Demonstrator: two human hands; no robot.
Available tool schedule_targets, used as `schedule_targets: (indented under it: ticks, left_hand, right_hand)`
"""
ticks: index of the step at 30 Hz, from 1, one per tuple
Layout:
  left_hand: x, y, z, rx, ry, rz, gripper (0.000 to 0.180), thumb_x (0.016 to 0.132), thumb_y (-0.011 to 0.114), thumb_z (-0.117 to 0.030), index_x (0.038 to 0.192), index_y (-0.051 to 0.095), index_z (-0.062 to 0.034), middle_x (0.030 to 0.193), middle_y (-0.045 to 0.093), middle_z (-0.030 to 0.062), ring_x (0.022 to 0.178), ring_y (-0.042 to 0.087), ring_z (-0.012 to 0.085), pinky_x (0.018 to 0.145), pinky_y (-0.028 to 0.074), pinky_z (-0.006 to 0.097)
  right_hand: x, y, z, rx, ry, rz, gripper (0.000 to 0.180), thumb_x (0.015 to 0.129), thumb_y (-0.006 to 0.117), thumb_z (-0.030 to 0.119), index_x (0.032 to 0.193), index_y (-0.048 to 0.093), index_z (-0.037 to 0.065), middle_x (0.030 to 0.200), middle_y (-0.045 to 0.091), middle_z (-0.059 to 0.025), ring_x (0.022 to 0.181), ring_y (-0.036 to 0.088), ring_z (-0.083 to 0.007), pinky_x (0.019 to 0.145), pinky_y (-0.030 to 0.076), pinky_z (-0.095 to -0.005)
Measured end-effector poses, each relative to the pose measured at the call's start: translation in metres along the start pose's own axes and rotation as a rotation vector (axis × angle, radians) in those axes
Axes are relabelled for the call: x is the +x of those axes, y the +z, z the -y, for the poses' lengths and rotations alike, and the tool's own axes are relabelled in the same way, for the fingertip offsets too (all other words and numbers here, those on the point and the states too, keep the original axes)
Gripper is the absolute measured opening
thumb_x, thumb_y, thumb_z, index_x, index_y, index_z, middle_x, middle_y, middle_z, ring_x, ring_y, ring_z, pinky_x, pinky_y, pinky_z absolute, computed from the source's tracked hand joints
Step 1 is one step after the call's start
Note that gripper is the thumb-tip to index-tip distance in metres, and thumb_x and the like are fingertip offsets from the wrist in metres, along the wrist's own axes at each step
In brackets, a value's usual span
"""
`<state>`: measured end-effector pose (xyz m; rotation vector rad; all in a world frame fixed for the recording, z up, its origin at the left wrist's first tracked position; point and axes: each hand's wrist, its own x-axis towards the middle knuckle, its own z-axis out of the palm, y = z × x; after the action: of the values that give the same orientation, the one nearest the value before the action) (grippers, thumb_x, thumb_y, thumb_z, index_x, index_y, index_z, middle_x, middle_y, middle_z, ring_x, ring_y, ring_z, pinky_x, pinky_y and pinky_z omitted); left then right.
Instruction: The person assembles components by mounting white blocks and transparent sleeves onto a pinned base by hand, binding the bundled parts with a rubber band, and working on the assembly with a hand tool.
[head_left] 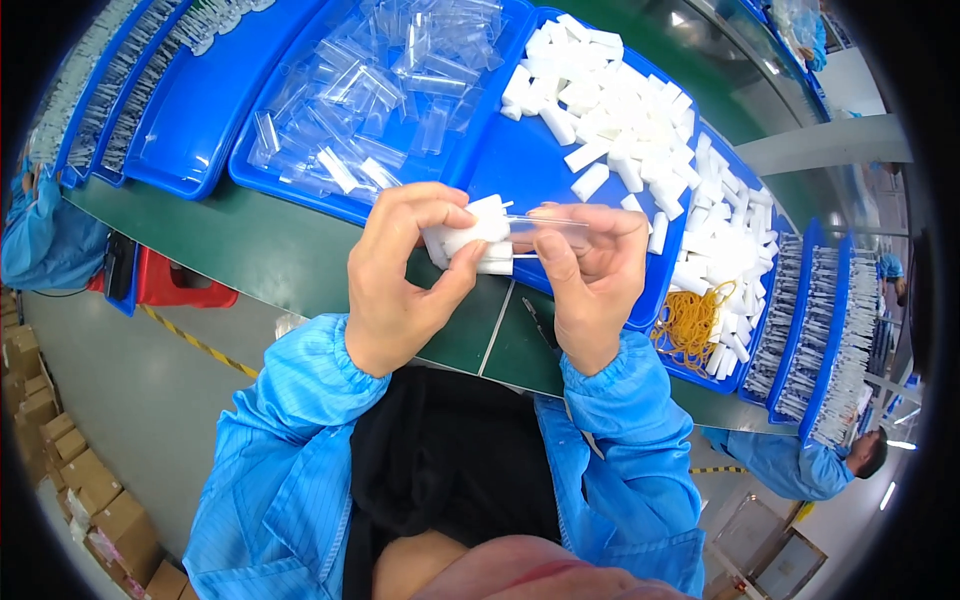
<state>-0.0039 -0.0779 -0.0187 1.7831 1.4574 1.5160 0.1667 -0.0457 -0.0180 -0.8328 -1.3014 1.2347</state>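
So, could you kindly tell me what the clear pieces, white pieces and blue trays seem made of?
Clear pieces: likely thin glossy plastic; see-through, sharp glare.
White pieces: perhaps matte foam or plastic, unsure; opaque, little shine.
Blue trays: probably smooth plastic; even colour, soft highlights.

Ranged rightward along the table (pixel 300 255), from a row of trays (pixel 195 130) past a tray (pixel 300 197) of plastic sleeves (pixel 435 130), then a tray (pixel 495 165) of cylinders (pixel 560 125), to another tray (pixel 695 376) with rubber bands (pixel 692 325) in its near left corner beside more cylinders (pixel 720 235), and lastly to a further row of trays (pixel 832 340).
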Motion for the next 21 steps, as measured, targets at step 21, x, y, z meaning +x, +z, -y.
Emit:
schedule_targets:
  ticks: [21]
  left_hand:
    - [0.012,-0.012,0.002,0.028,0.157,0.115,0.027,0.074,0.079,0.0,0.098,0.068,-0.0056,0.107,0.062,0.0101,0.09,0.065,0.0251,0.071,0.054,0.033]
  right_hand:
    - [0.001,-0.001,0.001,-0.091,-0.02,-0.011,0.031,0.09,0.068,0.001,0.109,0.044,0.001,0.106,0.065,-0.019,0.098,0.067,-0.0234,0.096,0.05,-0.0354]
